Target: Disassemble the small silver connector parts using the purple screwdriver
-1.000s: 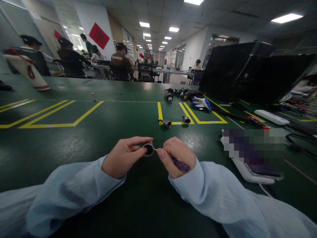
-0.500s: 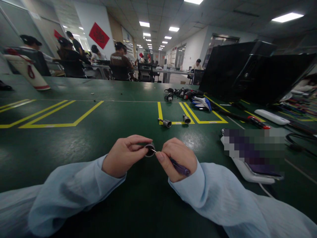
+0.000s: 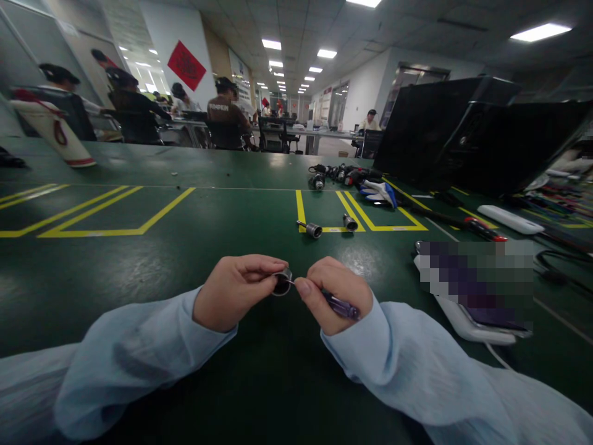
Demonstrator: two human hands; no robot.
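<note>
My left hand (image 3: 241, 289) is closed on a small metal socket (image 3: 288, 274), its round open end facing me. In my right hand (image 3: 337, 290) is a screwdriver (image 3: 343, 306) with a translucent purple handle. The thin shaft points left, and its tip is at the socket's mouth; how deep it reaches I cannot tell. Beyond my hands, a metal socket with a shank (image 3: 311, 229) and another metal socket (image 3: 349, 222) lie on the green table (image 3: 208, 247).
A phone (image 3: 472, 284) rests on a white stand at right. Black connectors (image 3: 340, 174), a blue-and-white glove (image 3: 377, 192) and a red-and-black tool (image 3: 484, 229) lie farther back. A dark computer case (image 3: 430, 123) stands behind. A white cup-like container (image 3: 58, 133) leans at far left.
My right hand has shifted slightly right and turned a little, with more of the purple handle showing. The left hand with the socket has barely moved.
</note>
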